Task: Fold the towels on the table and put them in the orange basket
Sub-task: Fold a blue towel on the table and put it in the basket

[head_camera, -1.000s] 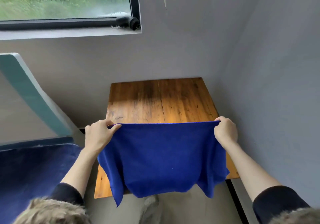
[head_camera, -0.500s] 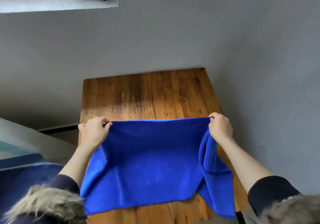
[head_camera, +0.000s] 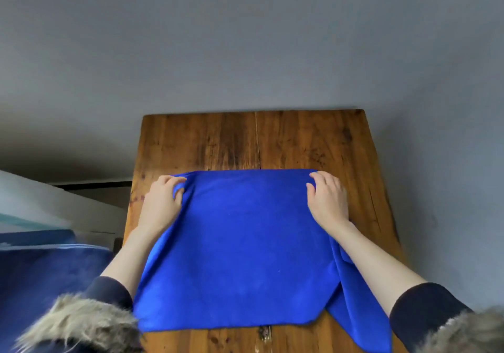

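A blue towel (head_camera: 245,246) lies spread on the wooden table (head_camera: 253,139), its far edge across the table's middle. My left hand (head_camera: 163,202) pinches the towel's far left corner against the table. My right hand (head_camera: 327,200) rests on the far right corner, fingers curled on the cloth. The towel's right side is bunched under my right forearm and hangs over the table's right edge. No orange basket is in view.
A grey wall (head_camera: 245,52) stands right behind the table and along its right side. To the left is a dark blue cushioned seat (head_camera: 41,270) with a pale slanted frame (head_camera: 41,205). Fur trim of my sleeves fills the bottom corners.
Both hands have lowered the towel from hanging in the air onto the table and pushed its far edge forward. The camera has tilted down, losing the window.
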A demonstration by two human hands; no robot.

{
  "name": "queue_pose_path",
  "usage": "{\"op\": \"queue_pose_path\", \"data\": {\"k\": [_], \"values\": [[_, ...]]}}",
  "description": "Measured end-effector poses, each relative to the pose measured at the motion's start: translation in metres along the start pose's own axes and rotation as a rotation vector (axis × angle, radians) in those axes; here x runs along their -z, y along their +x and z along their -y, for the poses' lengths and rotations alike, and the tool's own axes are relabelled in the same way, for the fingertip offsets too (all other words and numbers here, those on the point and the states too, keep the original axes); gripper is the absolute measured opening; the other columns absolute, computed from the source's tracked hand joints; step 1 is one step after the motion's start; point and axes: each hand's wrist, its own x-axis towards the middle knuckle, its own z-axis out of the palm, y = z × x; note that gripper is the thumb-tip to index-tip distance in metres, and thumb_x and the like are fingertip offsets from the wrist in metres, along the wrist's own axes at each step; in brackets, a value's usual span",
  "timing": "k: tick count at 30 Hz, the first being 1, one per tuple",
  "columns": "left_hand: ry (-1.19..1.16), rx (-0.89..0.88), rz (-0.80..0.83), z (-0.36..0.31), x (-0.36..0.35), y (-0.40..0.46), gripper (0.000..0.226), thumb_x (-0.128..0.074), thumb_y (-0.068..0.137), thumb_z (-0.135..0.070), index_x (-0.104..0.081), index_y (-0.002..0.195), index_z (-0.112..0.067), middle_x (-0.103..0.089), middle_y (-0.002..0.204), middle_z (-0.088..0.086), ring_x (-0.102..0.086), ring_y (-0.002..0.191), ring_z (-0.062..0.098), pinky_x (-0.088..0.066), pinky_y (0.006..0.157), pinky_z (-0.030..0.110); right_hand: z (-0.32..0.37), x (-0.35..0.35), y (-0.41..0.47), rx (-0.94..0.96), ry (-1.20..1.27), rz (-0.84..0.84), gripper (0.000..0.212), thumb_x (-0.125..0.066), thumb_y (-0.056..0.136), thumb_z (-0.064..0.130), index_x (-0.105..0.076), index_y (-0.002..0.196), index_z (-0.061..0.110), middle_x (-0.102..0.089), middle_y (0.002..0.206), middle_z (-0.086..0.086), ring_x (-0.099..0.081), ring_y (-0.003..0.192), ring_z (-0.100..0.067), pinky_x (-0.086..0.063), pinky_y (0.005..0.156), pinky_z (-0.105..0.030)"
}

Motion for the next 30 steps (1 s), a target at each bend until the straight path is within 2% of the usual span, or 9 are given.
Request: {"op": "queue_pose_path", "data": {"k": [3, 7, 13, 15, 17, 19, 22, 26, 30], "values": [[-0.065, 0.038, 0.064, 0.022, -0.021, -0.022, 0.036, -0.045, 0.092, -0.002, -0.052, 0.128, -0.003, -0.051, 0.133, 0.014, -0.044, 0.125, 0.029, -0.034, 0.105, 0.038, 0.028, -0.035, -0.018, 0.058, -0.043, 0.181, 0.045, -0.035, 0.1, 0.029, -0.035, 0.142, 0.015, -0.027, 0.153, -0.006, -0.019, 0.143, -0.021, -0.015, 0.117, -0.04], [-0.069, 0.092, 0.042, 0.044, -0.04, -0.039, 0.041, -0.044, 0.095, -0.007, -0.043, 0.136, -0.003, -0.036, 0.147, 0.015, -0.03, 0.138, 0.029, -0.026, 0.112, 0.039, 0.062, -0.078, -0.037, 0.143, -0.104, 0.342, 0.058, -0.032, 0.098, 0.044, -0.013, 0.149, 0.025, 0.001, 0.159, -0.001, 0.007, 0.146, -0.02, 0.0, 0.115, -0.051], [-0.061, 0.074, -0.089, 0.074, -0.032, 0.0, 0.053, -0.04, 0.085, 0.014, -0.041, 0.137, 0.002, -0.036, 0.145, 0.021, -0.033, 0.134, 0.037, -0.029, 0.111, 0.044, 0.077, -0.114, -0.054, 0.164, -0.268, 0.517, 0.093, -0.041, 0.082, 0.07, 0.014, 0.147, 0.032, 0.031, 0.152, -0.002, 0.03, 0.139, -0.029, 0.002, 0.105, -0.069], [0.03, -0.007, -0.064, 0.08, -0.027, 0.023, 0.066, -0.041, 0.078, 0.017, -0.04, 0.139, -0.006, -0.033, 0.149, 0.016, -0.029, 0.136, 0.037, -0.031, 0.109, 0.048, 0.076, -0.118, -0.054, 0.167, -0.298, 0.531, 0.099, -0.042, 0.079, 0.073, 0.018, 0.146, 0.032, 0.038, 0.149, -0.002, 0.033, 0.137, -0.03, 0.002, 0.103, -0.071], [0.116, -0.088, 0.02, 0.08, -0.026, 0.041, 0.066, -0.044, 0.075, 0.015, -0.046, 0.136, -0.01, -0.031, 0.151, 0.013, -0.023, 0.138, 0.038, -0.03, 0.108, 0.05, 0.075, -0.118, -0.052, 0.162, -0.302, 0.554, 0.103, -0.045, 0.077, 0.074, 0.021, 0.145, 0.032, 0.046, 0.142, 0.001, 0.035, 0.136, -0.03, 0.003, 0.103, -0.071], [0.169, -0.132, 0.098, 0.079, -0.025, 0.052, 0.047, -0.05, 0.079, 0.008, -0.058, 0.122, -0.008, -0.035, 0.148, 0.014, -0.021, 0.139, 0.039, -0.029, 0.107, 0.05, 0.076, -0.117, -0.052, 0.15, -0.304, 0.58, 0.106, -0.047, 0.075, 0.074, 0.023, 0.144, 0.032, 0.051, 0.135, 0.002, 0.037, 0.135, -0.029, 0.004, 0.103, -0.071], [0.249, -0.125, 0.082, 0.083, -0.019, 0.062, 0.022, -0.063, 0.083, -0.013, -0.066, 0.103, -0.006, -0.049, 0.136, 0.017, -0.027, 0.135, 0.041, -0.034, 0.1, 0.049, 0.077, -0.116, -0.052, 0.137, -0.307, 0.609, 0.107, -0.047, 0.075, 0.075, 0.025, 0.143, 0.032, 0.053, 0.133, 0.003, 0.039, 0.134, -0.029, 0.005, 0.102, -0.072], [0.353, 0.006, 0.017, 0.095, -0.005, 0.072, 0.035, -0.066, 0.083, -0.037, -0.066, 0.097, -0.005, -0.051, 0.127, 0.018, -0.029, 0.131, 0.038, -0.035, 0.095, 0.047, 0.079, -0.114, -0.051, 0.129, -0.32, 0.639, 0.107, -0.045, 0.076, 0.075, 0.027, 0.141, 0.032, 0.053, 0.133, 0.002, 0.046, 0.127, -0.026, 0.005, 0.102, -0.072], [0.347, 0.104, -0.055, 0.095, 0.004, 0.079, 0.036, -0.062, 0.087, -0.031, -0.061, 0.102, 0.002, -0.048, 0.123, 0.022, -0.034, 0.124, 0.038, -0.036, 0.093, 0.05, 0.08, -0.113, -0.051, 0.124, -0.326, 0.641, 0.108, -0.045, 0.075, 0.076, 0.029, 0.14, 0.031, 0.053, 0.133, 0.003, 0.048, 0.124, -0.023, 0.005, 0.103, -0.071]]}}
